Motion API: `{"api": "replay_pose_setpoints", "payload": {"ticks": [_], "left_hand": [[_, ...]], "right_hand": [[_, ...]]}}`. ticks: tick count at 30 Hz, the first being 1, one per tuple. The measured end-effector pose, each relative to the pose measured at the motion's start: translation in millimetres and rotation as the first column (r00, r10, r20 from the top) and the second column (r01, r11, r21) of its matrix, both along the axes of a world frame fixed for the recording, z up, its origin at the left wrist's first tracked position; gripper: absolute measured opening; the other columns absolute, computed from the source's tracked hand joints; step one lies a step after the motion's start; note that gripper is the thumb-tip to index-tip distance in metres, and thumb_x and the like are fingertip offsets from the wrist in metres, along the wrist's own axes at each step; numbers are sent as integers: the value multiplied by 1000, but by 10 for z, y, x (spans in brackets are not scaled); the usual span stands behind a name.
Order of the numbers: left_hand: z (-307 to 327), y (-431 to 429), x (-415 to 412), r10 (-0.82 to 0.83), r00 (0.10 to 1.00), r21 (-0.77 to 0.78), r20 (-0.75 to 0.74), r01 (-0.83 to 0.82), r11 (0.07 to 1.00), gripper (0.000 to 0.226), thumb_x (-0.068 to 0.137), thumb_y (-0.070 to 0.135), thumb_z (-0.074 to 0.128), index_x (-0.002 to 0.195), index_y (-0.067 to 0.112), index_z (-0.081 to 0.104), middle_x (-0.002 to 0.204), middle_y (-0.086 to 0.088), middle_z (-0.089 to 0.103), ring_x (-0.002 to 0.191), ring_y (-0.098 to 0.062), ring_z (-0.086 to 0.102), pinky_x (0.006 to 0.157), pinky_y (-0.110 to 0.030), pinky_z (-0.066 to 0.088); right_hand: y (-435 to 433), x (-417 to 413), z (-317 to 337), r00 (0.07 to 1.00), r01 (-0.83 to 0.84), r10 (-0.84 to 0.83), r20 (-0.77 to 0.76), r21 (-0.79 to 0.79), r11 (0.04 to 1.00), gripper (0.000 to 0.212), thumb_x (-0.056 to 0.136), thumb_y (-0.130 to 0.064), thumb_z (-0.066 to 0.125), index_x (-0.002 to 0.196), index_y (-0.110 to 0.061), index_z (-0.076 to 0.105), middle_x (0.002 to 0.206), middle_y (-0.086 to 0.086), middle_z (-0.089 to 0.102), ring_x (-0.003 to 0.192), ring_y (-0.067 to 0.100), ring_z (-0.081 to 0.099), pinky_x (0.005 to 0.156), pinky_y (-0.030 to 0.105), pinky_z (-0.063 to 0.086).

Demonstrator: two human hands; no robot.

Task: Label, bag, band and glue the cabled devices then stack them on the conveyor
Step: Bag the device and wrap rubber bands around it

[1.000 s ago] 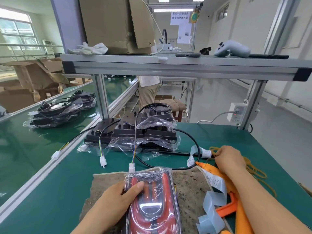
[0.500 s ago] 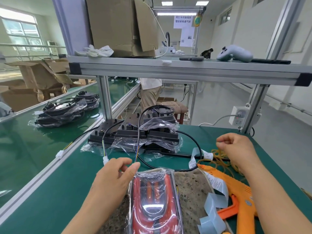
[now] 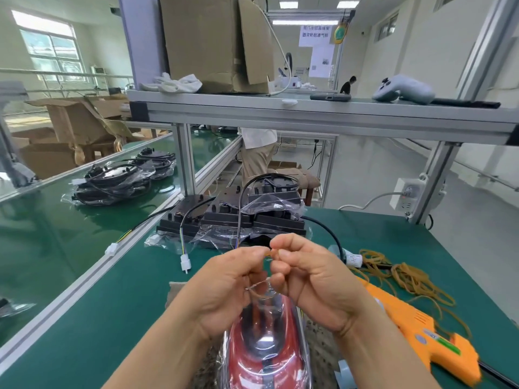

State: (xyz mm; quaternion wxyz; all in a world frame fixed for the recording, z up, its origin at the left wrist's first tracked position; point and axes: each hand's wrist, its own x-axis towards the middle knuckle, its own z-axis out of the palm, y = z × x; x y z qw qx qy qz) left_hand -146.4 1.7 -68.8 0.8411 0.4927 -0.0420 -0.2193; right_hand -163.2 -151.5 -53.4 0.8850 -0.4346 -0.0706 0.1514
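Pinching a rubber band (image 3: 268,251) with left hand (image 3: 224,287) and right hand (image 3: 317,284), both curled tight, thumb tip to thumb tip. Directly beneath them, bagged red device (image 3: 266,346). Right of the right hand, spare bands (image 3: 407,276) and orange glue gun (image 3: 429,338).

I see: red cabled device (image 3: 266,346) inside clear bag, flat on brown mat (image 3: 177,290) | tan rubber band (image 3: 271,251) held just above its far end

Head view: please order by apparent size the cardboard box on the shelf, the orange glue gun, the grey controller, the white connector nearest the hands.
1. cardboard box, partly cropped
2. orange glue gun, enlarged by nearness
3. grey controller
4. white connector
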Motion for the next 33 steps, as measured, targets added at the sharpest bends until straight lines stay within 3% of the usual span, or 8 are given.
{"api": "replay_pose_setpoints", "payload": {"ticks": [4, 8, 11, 14, 20, 23, 28, 33], "left_hand": [[-28, 91, 53, 80, 993, -149, -89, -93, 984, 22, 74, 12, 69, 97, 9, 70, 65, -3, 53, 58, -14, 58, 64, -30, 59], [-86, 139, 36, 25, 985, -251, -168, -68, 966, 31, 78, 4, 65, 108, 10, 61, 62, -1, 44, 50, -10, 46, 49, -26, 51], [-132, 292, 69, 32, 989, -180, -143, -57, 982, 50, 68, -12, 68, 112, 8, 57, 61, 1, 40, 48, -7, 34, 39, -19, 35], [-184, 407, 110, 188, 981, 219, 56, -196, 956, 47, 64, -19, 67, 106, 2, 61, 55, 3, 38, 41, -5, 27, 34, -15, 24], [-443, 255, 226, 219, 847, 702, 483, -525, 482, 10, 80, 20, 75, 72, 22, 71, 53, 8, 57, 49, -9, 46, 55, -25, 38], [-515, 361, 319, 242, 858, 728, 452, -512, 455, 15, 78, 35, 77, 72, 24, 69, 51, 12, 57, 47, -9, 47, 55, -27, 39], [-652, 416, 349, 163, 900, 811, 405, -435, 390, 35, 86, 46, 69, 73, 15, 62, 57, 8, 60, 54, -14, 53, 60, -30, 44], [-615, 432, 379, -25, 953, 921, 303, -286, 263, 59, 94, 61, 43, 55, 17, 38, 42, 1, 48, 46, -19, 46, 57, -29, 37]], "right_hand": [[20, -20, -71, 995, 100, -91, 42, -347, 933, 28, 86, 17, 50, 95, -7, 59, 61, -6, 57, 52, 5, 49, 49, 19, 39], [6, 72, -155, 938, 346, -180, 296, -817, 462, 25, 79, 1, 73, 85, -21, 63, 66, -7, 52, 49, 2, 45, 50, 17, 38], [-157, 184, -211, 876, 470, -263, 404, -836, 282, 20, 78, -23, 82, 76, -21, 62, 58, -10, 52, 45, -1, 43, 48, 15, 36], [-289, 254, -318, 852, 486, -320, 413, -852, 195, 25, 91, -32, 70, 71, -20, 62, 56, -9, 52, 53, 6, 46, 51, 21, 36], [-147, 342, -516, 826, 478, -339, 451, -878, -4, 29, 98, -5, 42, 110, -18, 65, 105, 3, 63, 92, 23, 59, 75, 33, 47], [-188, 321, -541, 842, 455, -270, 466, -884, -108, 36, 92, -1, 43, 111, -25, 61, 115, 1, 54, 97, 22, 57, 86, 40, 50], [-235, 290, -607, 916, 312, -256, 310, -950, -34, 29, 88, -7, 45, 100, -30, 60, 110, -5, 61, 101, 19, 58, 88, 38, 51], [-210, 320, -607, 976, 201, -28, 216, -944, -262, 19, 94, -15, 42, 95, -15, 61, 99, 7, 63, 91, 27, 58, 73, 34, 44]]}}
